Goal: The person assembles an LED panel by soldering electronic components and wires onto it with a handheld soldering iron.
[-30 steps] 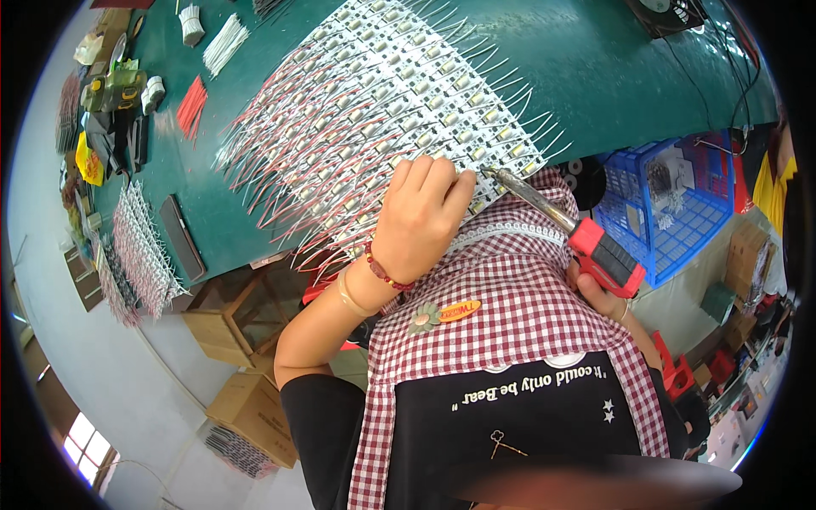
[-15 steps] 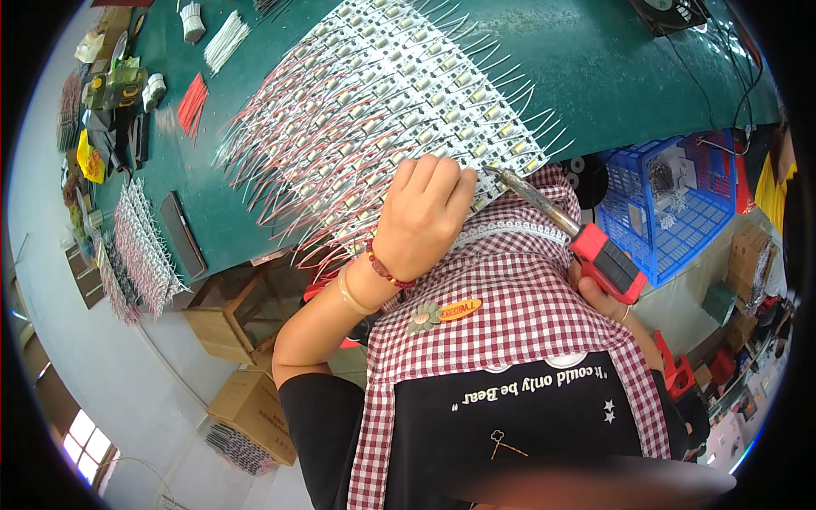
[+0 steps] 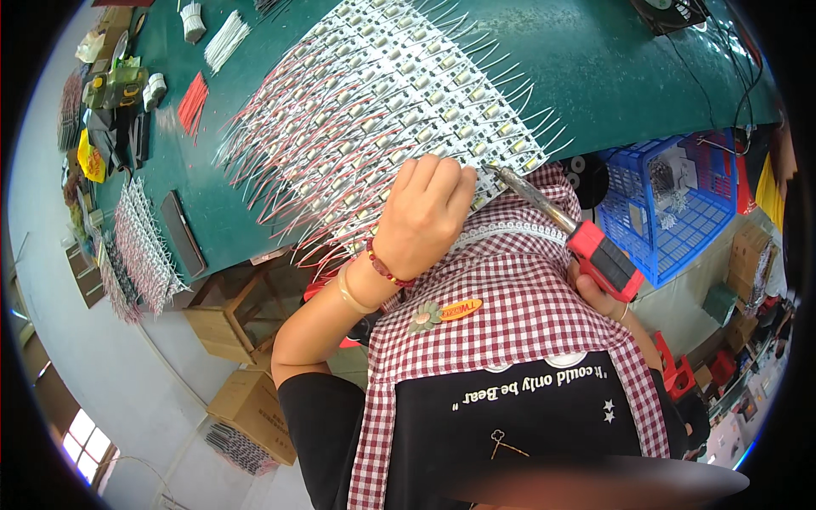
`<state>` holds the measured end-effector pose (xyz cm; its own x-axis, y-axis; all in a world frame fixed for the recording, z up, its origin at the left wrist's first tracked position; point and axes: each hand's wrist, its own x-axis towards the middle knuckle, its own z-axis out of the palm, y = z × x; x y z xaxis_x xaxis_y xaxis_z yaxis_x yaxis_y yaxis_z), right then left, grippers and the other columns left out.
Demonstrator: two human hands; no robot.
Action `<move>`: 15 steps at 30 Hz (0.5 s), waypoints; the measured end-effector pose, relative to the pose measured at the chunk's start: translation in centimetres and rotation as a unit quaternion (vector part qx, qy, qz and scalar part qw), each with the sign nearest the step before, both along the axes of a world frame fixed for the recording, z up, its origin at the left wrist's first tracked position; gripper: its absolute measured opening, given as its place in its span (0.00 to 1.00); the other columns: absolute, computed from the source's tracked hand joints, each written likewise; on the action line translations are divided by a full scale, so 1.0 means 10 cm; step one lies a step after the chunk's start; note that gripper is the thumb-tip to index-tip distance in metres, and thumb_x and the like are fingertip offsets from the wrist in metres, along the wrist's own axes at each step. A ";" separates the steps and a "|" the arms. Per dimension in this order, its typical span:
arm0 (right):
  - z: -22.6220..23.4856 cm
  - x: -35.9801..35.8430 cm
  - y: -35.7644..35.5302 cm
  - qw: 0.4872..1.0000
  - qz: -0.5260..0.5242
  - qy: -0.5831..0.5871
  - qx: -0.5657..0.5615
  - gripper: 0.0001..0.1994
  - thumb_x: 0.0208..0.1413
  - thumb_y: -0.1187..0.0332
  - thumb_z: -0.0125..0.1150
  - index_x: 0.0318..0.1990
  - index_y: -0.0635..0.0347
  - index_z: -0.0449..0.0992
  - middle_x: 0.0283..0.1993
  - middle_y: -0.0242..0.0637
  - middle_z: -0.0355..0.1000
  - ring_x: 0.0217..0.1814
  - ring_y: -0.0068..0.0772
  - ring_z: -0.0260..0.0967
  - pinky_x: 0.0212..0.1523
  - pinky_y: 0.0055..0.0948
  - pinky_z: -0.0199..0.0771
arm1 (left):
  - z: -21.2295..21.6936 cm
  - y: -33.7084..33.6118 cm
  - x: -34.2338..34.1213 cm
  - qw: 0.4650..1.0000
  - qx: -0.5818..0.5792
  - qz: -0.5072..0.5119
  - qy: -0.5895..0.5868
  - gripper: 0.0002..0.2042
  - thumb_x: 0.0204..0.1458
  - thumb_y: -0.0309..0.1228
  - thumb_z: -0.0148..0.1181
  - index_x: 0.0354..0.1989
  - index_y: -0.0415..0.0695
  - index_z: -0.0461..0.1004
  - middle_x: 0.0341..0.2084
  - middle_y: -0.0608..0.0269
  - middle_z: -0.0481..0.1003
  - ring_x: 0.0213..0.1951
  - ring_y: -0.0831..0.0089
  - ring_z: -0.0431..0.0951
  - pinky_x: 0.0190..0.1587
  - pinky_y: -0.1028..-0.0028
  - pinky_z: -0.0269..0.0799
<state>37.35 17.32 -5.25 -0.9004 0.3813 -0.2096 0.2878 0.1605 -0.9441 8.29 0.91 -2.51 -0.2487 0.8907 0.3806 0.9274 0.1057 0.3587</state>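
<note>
A large sheet of white circuit boards [image 3: 425,98] lies over the table's near edge, with rows of red and white wires fanning from it. Over its near edge is my left hand [image 3: 427,202], fingers curled closed; whatever they pinch is hidden beneath them. A soldering iron [image 3: 605,259] with a red and black handle is held in my right hand [image 3: 595,297], which is partly hidden behind the handle. Its metal tip reaches the near right edge of the sheet, just right of my left fingers. Whether the tip touches a board I cannot tell.
On the green table [image 3: 595,93] lie red wires [image 3: 193,104], white wires [image 3: 227,41] and a long dark case [image 3: 183,233]. Wired board sheets [image 3: 146,246] sit at the left edge. A blue plastic basket [image 3: 663,208] stands to the right, near a black spool [image 3: 586,177].
The soldering iron's handle has shifted very slightly to the left. My left hand keeps its place on the sheet.
</note>
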 end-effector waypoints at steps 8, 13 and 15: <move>0.09 -0.07 -0.02 1.000 -0.010 0.008 -0.012 0.09 0.42 0.66 0.65 0.26 0.60 0.73 0.24 0.36 0.70 0.23 0.39 0.69 0.24 0.33 0.67 | 0.01 0.00 0.03 1.000 0.002 0.000 -0.003 0.14 0.42 0.20 0.58 0.39 0.37 0.78 0.25 0.62 0.63 0.29 0.67 0.67 0.33 0.68 0.62; 0.10 -0.10 -0.05 0.999 -0.029 0.021 0.036 0.07 0.40 0.69 0.65 0.26 0.60 0.74 0.24 0.36 0.71 0.23 0.39 0.69 0.24 0.34 0.67 | 0.03 0.01 0.06 1.000 -0.001 -0.001 0.008 0.13 0.42 0.20 0.58 0.39 0.36 0.78 0.25 0.62 0.63 0.29 0.67 0.66 0.33 0.69 0.62; 0.14 -0.12 -0.06 0.999 -0.030 0.020 0.036 0.07 0.39 0.70 0.64 0.26 0.60 0.74 0.25 0.36 0.71 0.24 0.39 0.70 0.24 0.34 0.67 | 0.03 0.02 0.05 1.000 0.003 -0.005 0.004 0.13 0.42 0.20 0.58 0.39 0.36 0.77 0.25 0.62 0.63 0.29 0.67 0.66 0.33 0.69 0.62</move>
<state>36.20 16.77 -3.85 -0.8828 0.4471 -0.1439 0.2610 0.2123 -0.9417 8.76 1.09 -2.24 -0.2374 0.8904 0.3884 0.9311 0.0946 0.3522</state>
